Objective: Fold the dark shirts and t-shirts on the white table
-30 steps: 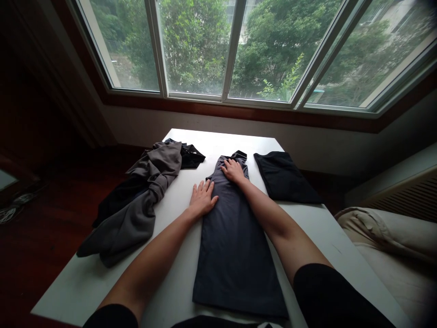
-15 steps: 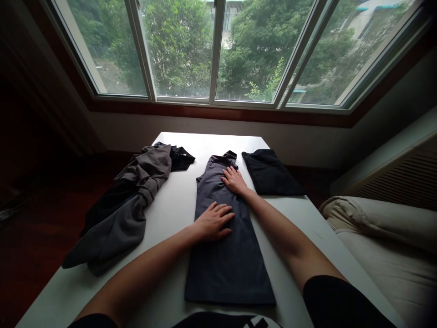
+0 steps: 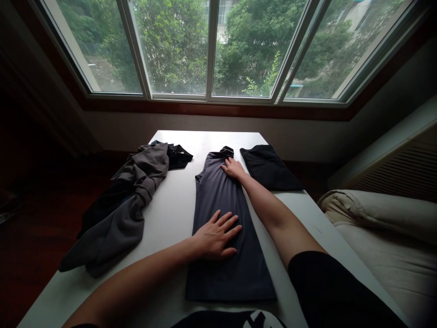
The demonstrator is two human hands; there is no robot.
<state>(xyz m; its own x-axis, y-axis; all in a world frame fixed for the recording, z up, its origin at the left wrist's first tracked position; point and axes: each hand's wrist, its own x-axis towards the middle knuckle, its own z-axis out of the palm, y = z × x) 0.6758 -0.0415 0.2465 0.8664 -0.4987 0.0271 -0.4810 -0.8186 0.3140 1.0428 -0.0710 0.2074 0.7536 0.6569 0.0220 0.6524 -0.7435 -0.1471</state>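
A dark grey garment [image 3: 218, 200], folded into a long narrow strip, lies lengthwise on the white table [image 3: 170, 214]. My left hand [image 3: 216, 234] rests flat on its lower half, fingers spread. Near the collar end, my right hand [image 3: 234, 168] presses flat on the cloth with its fingers stretched out. Neither hand holds anything.
A loose heap of grey and black clothes [image 3: 133, 200] lies at the table's left side. A folded black garment [image 3: 269, 167] sits at the far right of the table. A cream cushion [image 3: 382, 218] lies to the right. A wide window [image 3: 211, 45] is beyond the table.
My left hand has slid down the garment toward me, from beside its upper left edge to its lower half. My right hand has stayed near the collar.
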